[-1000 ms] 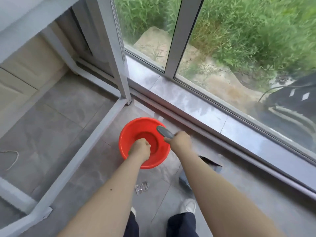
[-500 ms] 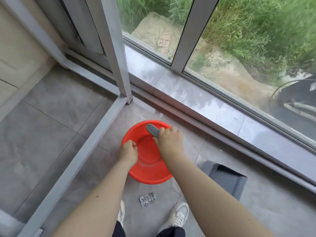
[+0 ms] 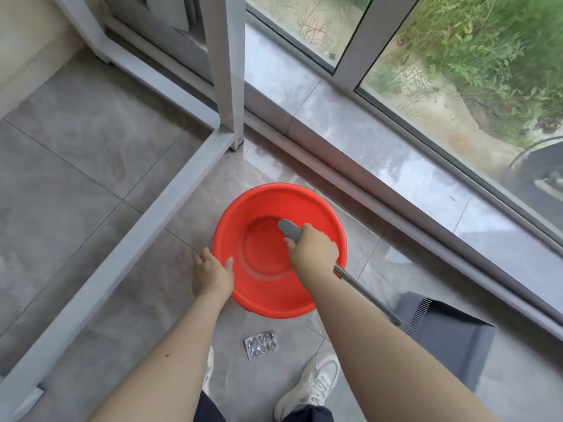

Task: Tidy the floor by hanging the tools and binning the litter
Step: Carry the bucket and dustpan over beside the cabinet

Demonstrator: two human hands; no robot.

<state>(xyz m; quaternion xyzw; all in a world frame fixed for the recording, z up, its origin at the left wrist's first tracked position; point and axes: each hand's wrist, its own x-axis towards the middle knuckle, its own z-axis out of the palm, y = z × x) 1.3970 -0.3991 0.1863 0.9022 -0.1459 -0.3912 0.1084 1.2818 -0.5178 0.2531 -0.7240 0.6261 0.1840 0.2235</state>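
Tiled floor (image 3: 76, 208): right hand (image 3: 313, 249) grips half-hidden dustpan handle (image 3: 289, 229); left hand (image 3: 213, 271) relaxed.

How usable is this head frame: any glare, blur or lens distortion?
Head view: even daylight, soft glare on the glossy sill; wide-angle bending of the frame rail; grass smeared at the top right; basin, hands and blister pack sharp.

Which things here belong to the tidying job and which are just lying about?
Job: dustpan with its handle gripped by the right hand; blister pack as litter; red basin, touched by the left hand.
Just there: white frame; window sill.
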